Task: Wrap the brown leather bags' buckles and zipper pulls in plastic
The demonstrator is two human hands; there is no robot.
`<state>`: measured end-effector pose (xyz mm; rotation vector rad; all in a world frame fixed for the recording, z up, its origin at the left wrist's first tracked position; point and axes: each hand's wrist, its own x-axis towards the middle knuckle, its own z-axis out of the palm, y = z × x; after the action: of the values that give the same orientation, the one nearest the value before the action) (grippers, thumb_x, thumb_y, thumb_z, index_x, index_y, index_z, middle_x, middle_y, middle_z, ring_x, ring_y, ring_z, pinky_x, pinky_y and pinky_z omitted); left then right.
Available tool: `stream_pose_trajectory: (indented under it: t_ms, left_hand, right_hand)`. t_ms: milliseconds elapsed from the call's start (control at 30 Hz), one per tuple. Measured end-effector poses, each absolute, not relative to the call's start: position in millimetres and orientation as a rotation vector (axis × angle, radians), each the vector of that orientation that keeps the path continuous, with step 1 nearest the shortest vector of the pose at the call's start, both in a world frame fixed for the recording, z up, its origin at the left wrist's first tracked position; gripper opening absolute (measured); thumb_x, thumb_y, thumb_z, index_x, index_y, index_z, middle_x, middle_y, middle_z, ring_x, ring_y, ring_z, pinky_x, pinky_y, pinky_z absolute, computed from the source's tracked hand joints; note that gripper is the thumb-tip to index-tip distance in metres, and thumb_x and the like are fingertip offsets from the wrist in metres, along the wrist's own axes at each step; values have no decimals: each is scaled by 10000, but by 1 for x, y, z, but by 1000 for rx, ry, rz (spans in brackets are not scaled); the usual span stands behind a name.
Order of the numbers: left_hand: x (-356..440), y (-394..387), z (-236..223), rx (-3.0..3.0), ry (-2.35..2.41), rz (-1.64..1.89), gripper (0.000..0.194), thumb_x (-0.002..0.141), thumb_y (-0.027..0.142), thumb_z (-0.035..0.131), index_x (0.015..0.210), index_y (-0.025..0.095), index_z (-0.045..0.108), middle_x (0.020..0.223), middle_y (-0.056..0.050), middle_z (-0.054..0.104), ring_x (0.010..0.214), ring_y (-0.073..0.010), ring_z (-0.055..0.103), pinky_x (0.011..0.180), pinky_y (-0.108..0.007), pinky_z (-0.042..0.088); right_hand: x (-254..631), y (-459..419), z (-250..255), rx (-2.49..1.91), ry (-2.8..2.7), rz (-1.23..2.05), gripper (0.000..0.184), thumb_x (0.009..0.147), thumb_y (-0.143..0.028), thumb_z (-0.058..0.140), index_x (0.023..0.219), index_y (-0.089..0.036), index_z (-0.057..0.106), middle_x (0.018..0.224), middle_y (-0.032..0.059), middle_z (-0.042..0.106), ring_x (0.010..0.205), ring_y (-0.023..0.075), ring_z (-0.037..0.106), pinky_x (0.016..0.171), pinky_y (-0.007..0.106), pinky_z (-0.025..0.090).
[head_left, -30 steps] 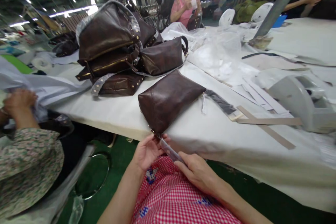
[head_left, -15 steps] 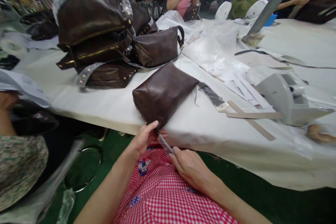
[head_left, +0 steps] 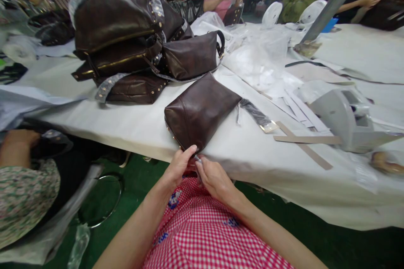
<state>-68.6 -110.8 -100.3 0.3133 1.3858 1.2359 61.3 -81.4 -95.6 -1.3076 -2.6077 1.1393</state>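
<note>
A dark brown leather handbag [head_left: 202,111] lies on the white-covered table, one corner at the front edge. At that corner my left hand [head_left: 179,166] is closed, thumb on top, on the bag's end. Close beside it, my right hand [head_left: 214,176] pinches a plastic-wrapped strap [head_left: 198,164] that comes off the same corner; most of the strap is hidden by the fingers. From the bag's far right corner runs another wrapped dark strap [head_left: 257,113], lying flat on the table.
A pile of brown handbags [head_left: 120,42] stands at the back left. To the right are brown strips [head_left: 306,139], a grey tape dispenser [head_left: 337,117] and clear plastic bags [head_left: 259,59]. A co-worker's hand [head_left: 19,147] is at the left, near a round metal stool ring [head_left: 120,201].
My right hand has slid up along the wrapped strap and is now close to my left hand at the bag's corner. My left thumb has come down on top. The view has shifted.
</note>
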Motion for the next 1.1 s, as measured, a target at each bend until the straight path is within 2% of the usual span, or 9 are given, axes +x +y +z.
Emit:
stream_pose_trajectory:
  t_ms: [133, 233, 300, 467, 533, 633, 767, 933, 1100]
  left_hand:
    - [-69, -123, -106, 373, 1193, 1266, 456, 676, 469, 788, 939, 128, 639, 783, -62, 709, 674, -176, 663, 633, -279, 527]
    - [-62, -136, -116, 363, 1042, 1272, 434, 645, 452, 826, 878, 127, 657, 812, -72, 717, 752, -181, 673, 709, -270, 514]
    - [-55, -141, -125, 323, 1023, 1339, 396, 671, 452, 810, 845, 124, 673, 825, -74, 724, 790, -187, 674, 743, -271, 509]
    - [-41, -137, -142, 186, 900, 1498, 352, 741, 385, 765, 987, 141, 702, 994, -78, 741, 1026, -227, 650, 926, -313, 483]
    - [-39, -134, -145, 100, 867, 1509, 248, 769, 331, 747, 940, 157, 704, 963, -56, 751, 961, -201, 675, 910, -305, 500]
    - [-39, -132, -141, 43, 885, 1542, 129, 830, 281, 692, 826, 153, 685, 887, -54, 764, 811, -177, 705, 808, -299, 550]
    - [-48, -127, -122, -6, 914, 1595, 176, 895, 226, 610, 757, 131, 665, 692, -42, 747, 710, -175, 721, 728, -300, 587]
    - [-60, -118, -102, -70, 902, 1643, 228, 927, 192, 554, 735, 130, 659, 642, -19, 734, 676, -164, 727, 695, -295, 602]
    - [-49, -117, -106, -94, 932, 1622, 251, 933, 182, 537, 738, 115, 680, 709, -59, 755, 703, -183, 733, 675, -307, 603]
  right_hand:
    - [60, -77, -96, -1269, -2681, 1021, 298, 1016, -283, 289, 1018, -144, 553, 876, 117, 711, 770, 199, 673, 652, 263, 383]
    - [63, -76, -96, -1212, -2726, 999, 293, 1013, -291, 296, 1009, -148, 551, 892, 123, 708, 782, 216, 671, 654, 273, 383]
    - [64, -76, -96, -1212, -2730, 991, 291, 1011, -309, 306, 1013, -148, 548, 881, 123, 703, 773, 224, 668, 654, 279, 384]
    - [64, -77, -96, -1140, -2595, 1059, 225, 971, -287, 397, 1042, -141, 553, 909, 116, 688, 794, 214, 646, 680, 277, 394]
    - [68, -77, -97, -1057, -2548, 1133, 193, 908, -271, 511, 1036, -136, 563, 914, 106, 680, 795, 209, 627, 680, 273, 393]
    - [87, -70, -101, -945, -2574, 1277, 182, 827, -309, 624, 902, -146, 591, 813, 56, 652, 690, 172, 567, 630, 261, 368]
    - [136, -53, -112, -786, -2520, 1740, 235, 811, -388, 637, 766, -160, 597, 670, -26, 545, 602, 113, 468, 567, 221, 327]
    - [182, -42, -114, -756, -2123, 2275, 378, 785, -507, 652, 851, -135, 629, 726, -8, 571, 657, 126, 524, 616, 232, 409]
    - [155, -56, -102, -635, -2216, 2166, 286, 860, -434, 575, 826, -151, 589, 741, -1, 594, 671, 129, 555, 613, 224, 436]
